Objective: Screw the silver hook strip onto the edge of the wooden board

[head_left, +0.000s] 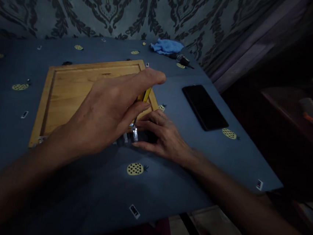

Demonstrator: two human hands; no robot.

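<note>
My left hand point(110, 105) is closed round a screwdriver point(147, 95) with a yellow handle, most of which the fingers hide. The thin shaft points down to a small shiny metal hinge point(135, 134) at the near right corner of a wooden panel point(70, 90) with a raised rim. Fingers bent, my right hand point(163, 133) pinches around the hinge and the panel's corner. Another metal strip point(125, 138) shows just left of the hinge. At the panel's near left corner is a metal fitting point(41, 139), partly behind my left wrist.
A black phone point(205, 107) lies right of the panel on the blue pineapple-print tablecloth point(88, 192). Farther back are a blue cloth point(167, 46) and a bunch of keys point(182, 60), near the patterned wall. The table's right edge drops off to a dark area.
</note>
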